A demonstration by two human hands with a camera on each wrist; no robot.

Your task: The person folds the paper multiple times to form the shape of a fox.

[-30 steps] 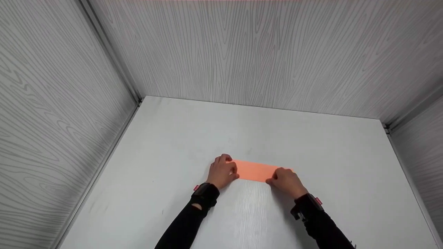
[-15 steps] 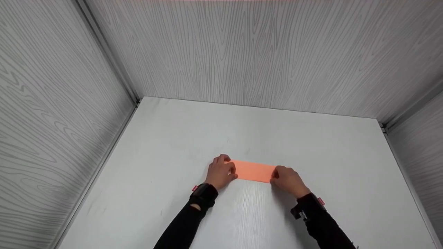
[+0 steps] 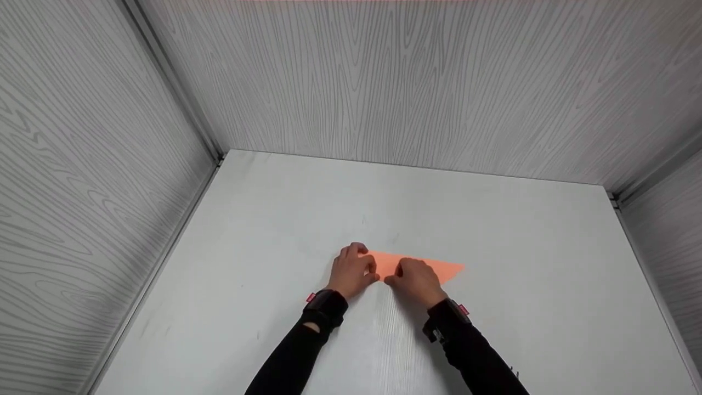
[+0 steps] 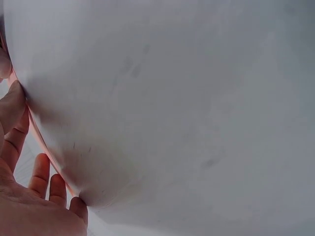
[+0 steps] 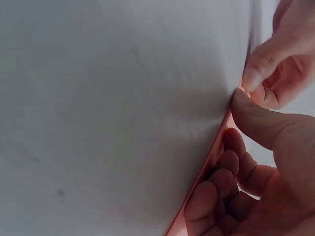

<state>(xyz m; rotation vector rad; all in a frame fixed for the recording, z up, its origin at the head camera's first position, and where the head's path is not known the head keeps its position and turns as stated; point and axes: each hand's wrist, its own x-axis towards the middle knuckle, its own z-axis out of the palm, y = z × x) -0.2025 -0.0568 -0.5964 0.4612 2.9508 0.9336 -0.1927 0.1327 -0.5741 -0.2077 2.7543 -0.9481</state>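
Observation:
A flat strip of orange paper (image 3: 388, 262) lies on the white table, its right end tapering to a slanted point. My left hand (image 3: 350, 272) grips its left end, thumb at the near edge and fingertips spread on the paper. Close beside it, my right hand (image 3: 415, 281) pinches the near edge around the strip's middle, with curled fingers over the paper. In the right wrist view both thumbs almost meet at the orange edge (image 5: 209, 155). The left wrist view shows the left fingers (image 4: 40, 174) along the thin paper edge. The hands hide part of the strip.
Around the paper spreads the white tabletop (image 3: 274, 219). Grey wood-grain panels enclose it at the back (image 3: 373, 82), the left (image 3: 71, 192) and the right (image 3: 666, 230). Black bands (image 3: 323, 310) sit on both wrists, below them black sleeves.
My right hand has slid left along the near edge, from the paper's right end to near my left hand, uncovering the slanted right end. The left hand has stayed in place.

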